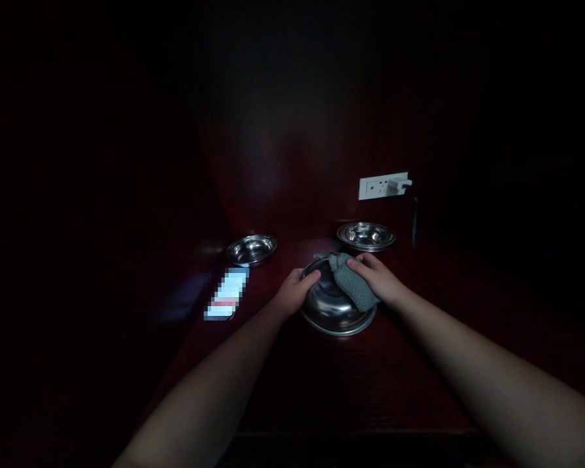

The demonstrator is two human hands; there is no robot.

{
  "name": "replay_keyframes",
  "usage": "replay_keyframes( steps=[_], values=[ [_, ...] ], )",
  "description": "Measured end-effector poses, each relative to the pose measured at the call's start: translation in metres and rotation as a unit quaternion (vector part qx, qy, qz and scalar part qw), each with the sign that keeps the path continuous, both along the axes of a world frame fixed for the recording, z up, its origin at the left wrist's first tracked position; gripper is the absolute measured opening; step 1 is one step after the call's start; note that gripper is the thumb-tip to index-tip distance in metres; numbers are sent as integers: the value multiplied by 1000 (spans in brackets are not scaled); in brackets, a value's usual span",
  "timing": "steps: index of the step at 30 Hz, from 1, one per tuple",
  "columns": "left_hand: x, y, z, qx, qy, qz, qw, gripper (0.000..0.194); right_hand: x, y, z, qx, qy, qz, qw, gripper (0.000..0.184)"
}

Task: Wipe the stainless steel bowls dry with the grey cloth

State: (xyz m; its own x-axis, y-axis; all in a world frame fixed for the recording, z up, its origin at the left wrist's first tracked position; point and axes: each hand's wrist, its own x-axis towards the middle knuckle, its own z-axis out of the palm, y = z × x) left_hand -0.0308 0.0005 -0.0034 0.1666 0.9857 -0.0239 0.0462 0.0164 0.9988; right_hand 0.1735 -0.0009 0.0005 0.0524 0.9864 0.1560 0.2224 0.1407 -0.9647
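Observation:
A shiny metal bowl [329, 302] is held between my two hands over the dark red table, its rounded underside facing me. My left hand [294, 290] grips its left edge, thumb lying on the metal and fingers hidden behind. On the right, my right hand [374, 276] is closed on a grey-green cloth [358, 286], thumb on top. The cloth drapes over the upper right of the bowl and is pressed against it. Fingers of the right hand are partly hidden by the cloth.
One metal bowl [251, 249] rests at the back left, and a stack of metal bowls [365, 236] at the back right. A lit, blurred-out screen [228, 292] lies left of my hands. A wall socket [383, 186] holds a plug with a dark cable [415, 224]. The table's front edge [355, 432] is nearest me.

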Motion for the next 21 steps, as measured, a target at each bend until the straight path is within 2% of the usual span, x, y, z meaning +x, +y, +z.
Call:
replay_keyframes(
  steps=[5, 13, 21],
  values=[
    [1, -1, 1, 10, -15, -11, 1000, 33, 0, 0, 0, -4, 4, -1, 1000, 39],
    [1, 1, -1, 8, -2, -4, 1000, 37, 2, 1, 0, -3, -10, -5, 1000, 39],
    [3, -3, 3, 7, -8, -1, 1000, 34, -1, -4, 6, -11, 33, -5, 999, 38]
  ],
)
